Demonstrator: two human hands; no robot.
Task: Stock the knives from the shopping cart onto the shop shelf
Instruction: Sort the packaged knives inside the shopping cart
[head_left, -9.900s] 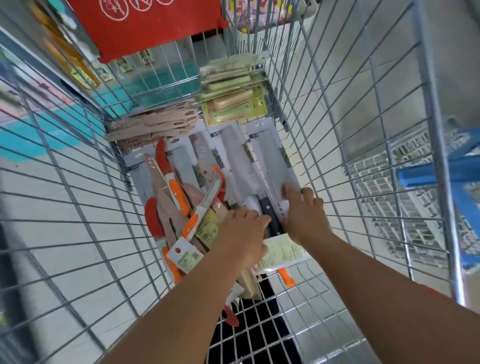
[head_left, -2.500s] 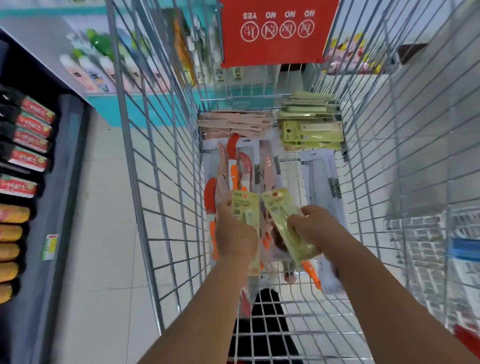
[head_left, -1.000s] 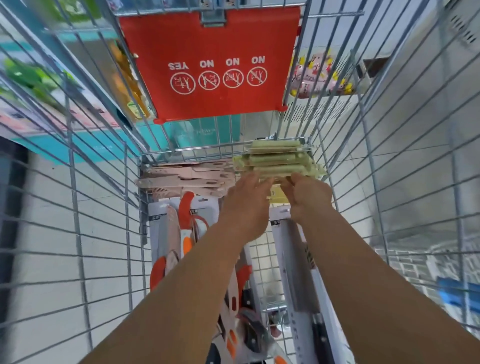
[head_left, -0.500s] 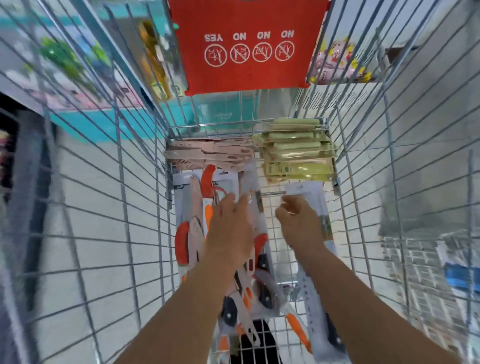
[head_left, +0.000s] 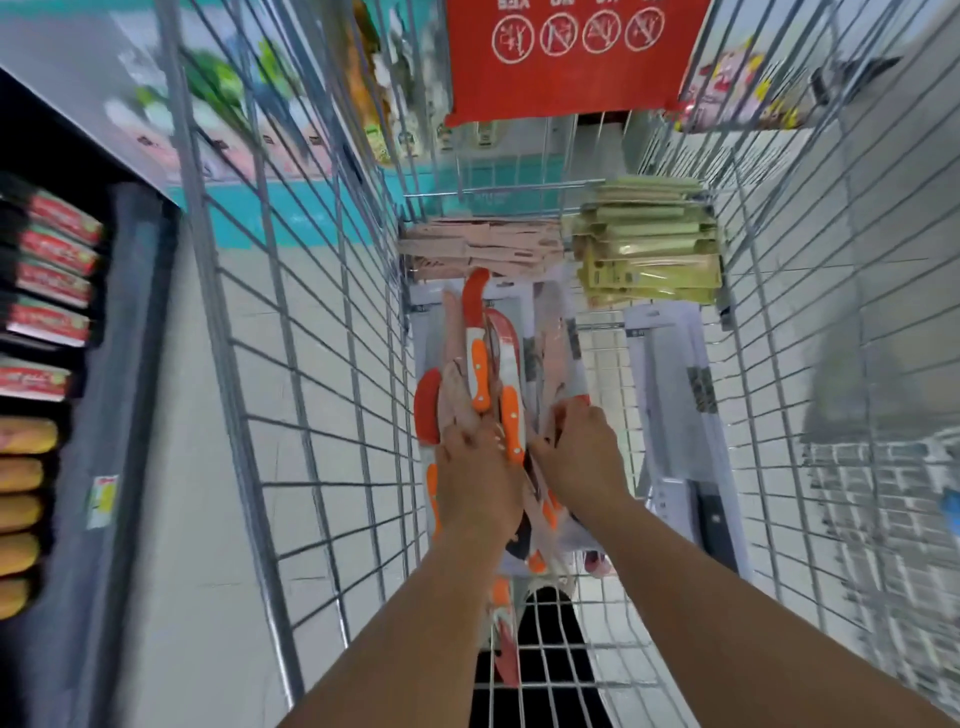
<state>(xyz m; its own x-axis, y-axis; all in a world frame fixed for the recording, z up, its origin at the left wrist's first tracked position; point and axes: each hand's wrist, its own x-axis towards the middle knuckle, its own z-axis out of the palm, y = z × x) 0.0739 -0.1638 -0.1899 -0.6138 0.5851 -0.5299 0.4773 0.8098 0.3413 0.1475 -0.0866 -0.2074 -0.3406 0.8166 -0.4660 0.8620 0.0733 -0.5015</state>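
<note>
- Right now both hands are down in the shopping cart (head_left: 249, 322), on the pile of orange-handled knives (head_left: 480, 374) lying along the cart floor left of centre.
- The left hand (head_left: 478, 467) is laid over the near end of the pile, its fingers curled down onto the packets; the right hand (head_left: 576, 447) is curled against the pile's right edge. A grip seems to be forming, though whether any knife is fully held cannot be told through the blur.
- For the step to be done well, a small bundle should be gathered by the handles or card backing, squared up between the two hands, and lifted straight up so that nothing catches on the wire.
- Loose packets overlap at odd angles, so stragglers may be dragged along or dropped.
- A large boxed knife with a black handle (head_left: 696, 467) lies just beside the right hand, close to the right wall.
- At the far end, a stack of pale pink packets (head_left: 483, 249) and a stack of green packets (head_left: 649, 254) are piled side by side.
- A red sign (head_left: 566, 57) hangs on the far wall of the cart.
- Shelves with packaged goods (head_left: 47, 291) are seen at the left, outside the cart; the high wire sides must be cleared on the way there.
</note>
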